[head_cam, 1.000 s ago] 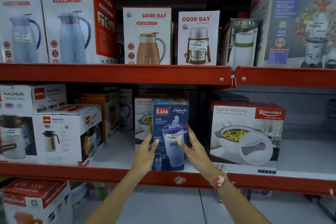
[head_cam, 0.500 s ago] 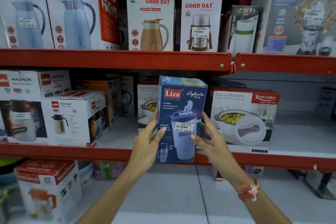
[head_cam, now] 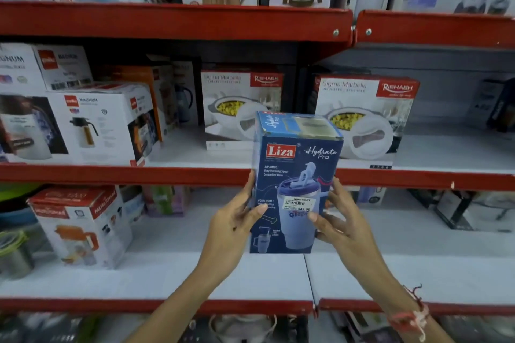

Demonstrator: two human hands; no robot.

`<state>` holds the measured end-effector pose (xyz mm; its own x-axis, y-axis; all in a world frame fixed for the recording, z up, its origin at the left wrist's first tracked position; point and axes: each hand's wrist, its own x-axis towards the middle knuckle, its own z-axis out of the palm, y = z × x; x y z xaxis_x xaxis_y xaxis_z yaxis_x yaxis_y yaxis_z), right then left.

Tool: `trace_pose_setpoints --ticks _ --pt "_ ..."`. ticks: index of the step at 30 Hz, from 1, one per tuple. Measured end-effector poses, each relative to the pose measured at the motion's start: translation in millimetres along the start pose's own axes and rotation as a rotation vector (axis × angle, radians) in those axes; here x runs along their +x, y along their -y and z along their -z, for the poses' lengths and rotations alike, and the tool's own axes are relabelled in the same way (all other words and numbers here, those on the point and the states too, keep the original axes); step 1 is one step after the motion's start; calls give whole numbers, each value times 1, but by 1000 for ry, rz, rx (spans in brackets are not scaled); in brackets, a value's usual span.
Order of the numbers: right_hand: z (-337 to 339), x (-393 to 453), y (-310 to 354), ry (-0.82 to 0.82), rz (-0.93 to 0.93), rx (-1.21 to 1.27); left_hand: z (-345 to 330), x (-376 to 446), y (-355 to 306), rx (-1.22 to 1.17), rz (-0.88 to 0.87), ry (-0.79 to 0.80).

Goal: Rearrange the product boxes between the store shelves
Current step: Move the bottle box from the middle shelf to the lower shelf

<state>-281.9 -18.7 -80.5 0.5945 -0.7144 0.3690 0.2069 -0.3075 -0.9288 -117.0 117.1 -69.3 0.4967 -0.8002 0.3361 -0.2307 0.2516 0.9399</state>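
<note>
Blue Liza box (head_cam: 295, 184) being held upright, left hand (head_cam: 231, 227) and right hand (head_cam: 344, 227) clamping its sides (thumbs on front), hanging before the middle red shelf edge (head_cam: 139, 175)

- The left hand (head_cam: 227, 227) sits just left of the frame's centre, palm turned inward, fingers upright and pressed flat along the left side of the blue Liza box (head_cam: 295, 189), thumb laid across its front.
- Its bare forearm runs down to the bottom edge, slanting toward lower left.
- The right hand (head_cam: 344, 224) mirrors it right of centre, fingers spread against the box's right side, thumb on the front face.
- The right forearm slants to the lower right corner, with a red and white thread band (head_cam: 411, 317) tied at the wrist.
</note>
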Motion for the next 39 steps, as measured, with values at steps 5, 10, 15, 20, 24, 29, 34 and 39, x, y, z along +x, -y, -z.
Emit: trace_pose_setpoints --ticks 5,10,15,20,24,29,34,39 --pt "6 -34 -38 -13 -98 -96 -8 -23 47 17 123 -14" --pt "7 -42 -82 -16 -201 -118 -17 -32 93 55 218 -75" --pt "5 -38 -129 -26 -276 -93 -30 -19 134 159 284 -71" --pt "4 -24 -167 -61 -302 -77 -42 -3 167 184 295 -125" --pt "4 -17 -194 -111 -353 -61 -52 5 190 263 313 -151" --pt "5 -17 -217 -161 -381 -14 -62 4 205 293 368 -169" --pt "15 -15 -211 -87 -343 -182 -57 4 201 309 476 -114" --pt "43 -1 -181 -61 -79 -697 -34 7 162 700 545 150"
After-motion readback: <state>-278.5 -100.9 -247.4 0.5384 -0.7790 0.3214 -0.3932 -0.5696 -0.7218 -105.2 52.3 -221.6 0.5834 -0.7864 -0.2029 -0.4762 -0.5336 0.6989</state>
